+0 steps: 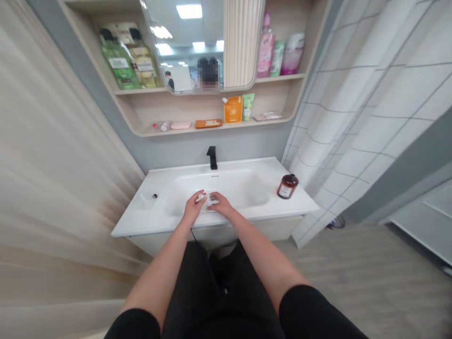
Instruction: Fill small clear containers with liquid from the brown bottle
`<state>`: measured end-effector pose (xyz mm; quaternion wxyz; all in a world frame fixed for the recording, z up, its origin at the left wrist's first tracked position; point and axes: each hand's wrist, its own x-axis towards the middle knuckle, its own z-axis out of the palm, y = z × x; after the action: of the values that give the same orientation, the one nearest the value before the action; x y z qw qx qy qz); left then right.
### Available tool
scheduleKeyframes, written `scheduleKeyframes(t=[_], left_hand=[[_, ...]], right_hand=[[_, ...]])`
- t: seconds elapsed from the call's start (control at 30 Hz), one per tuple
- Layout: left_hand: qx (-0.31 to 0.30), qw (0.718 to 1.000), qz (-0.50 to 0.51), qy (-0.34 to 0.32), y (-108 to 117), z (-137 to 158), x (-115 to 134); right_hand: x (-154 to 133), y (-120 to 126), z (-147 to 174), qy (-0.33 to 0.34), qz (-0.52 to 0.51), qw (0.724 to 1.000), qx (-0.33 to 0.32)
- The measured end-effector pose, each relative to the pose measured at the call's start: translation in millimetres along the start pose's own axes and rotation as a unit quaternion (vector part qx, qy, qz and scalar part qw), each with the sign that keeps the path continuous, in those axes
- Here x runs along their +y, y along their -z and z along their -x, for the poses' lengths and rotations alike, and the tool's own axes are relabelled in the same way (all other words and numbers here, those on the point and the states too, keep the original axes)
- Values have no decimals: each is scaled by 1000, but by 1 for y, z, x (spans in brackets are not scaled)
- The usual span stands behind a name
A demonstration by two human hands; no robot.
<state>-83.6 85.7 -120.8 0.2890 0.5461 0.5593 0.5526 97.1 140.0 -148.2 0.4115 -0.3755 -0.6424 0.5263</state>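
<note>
Cream-coloured cloth, a curtain (52, 155), falls in folds at my far left. Next to it begins the white counter (136, 223), glossy, with a clear bottle (146, 201) lying near its left end, black cap to the right. Above, a pale shelf unit (125, 106) on the grey wall carries a green bottle (120, 70), then a mirror (187, 42), then a ribbed door (242, 44) and pink bottles at the right. Along its bottom ledge sit a pink bar (181, 125), an orange pack (208, 124) and an orange pouch (233, 110). Under them stands the black tap (212, 159), behind the basin (256, 190). A brown bottle (287, 186) stands upright on the counter's right end; past it hang a checked curtain (381, 94) and, below, the grey-brown floor (335, 263).

Both my arms reach forward, bare below black sleeves, bringing the hands together over the basin's front. My left hand (192, 205) has thumb and fingers closed on a small white thing (201, 196). My right hand (221, 203), palm turned inward, curls its fingers round a clear piece (212, 201) just beside it; how firmly, I can't tell.
</note>
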Motion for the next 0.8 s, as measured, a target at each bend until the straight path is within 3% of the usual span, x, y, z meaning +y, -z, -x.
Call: scheduleKeyframes(t=[0.1, 0.3, 0.8], left_hand=[[15, 1000, 10, 3, -3, 0, -11], [-37, 991, 123, 40, 0, -3, -26], [-19, 990, 133, 33, -3, -6, -34]], right_hand=[[-4, -1, 1, 6, 25, 1000, 9], [-9, 0, 3, 24, 70, 997, 27], [-4, 0, 3, 39, 98, 994, 39]])
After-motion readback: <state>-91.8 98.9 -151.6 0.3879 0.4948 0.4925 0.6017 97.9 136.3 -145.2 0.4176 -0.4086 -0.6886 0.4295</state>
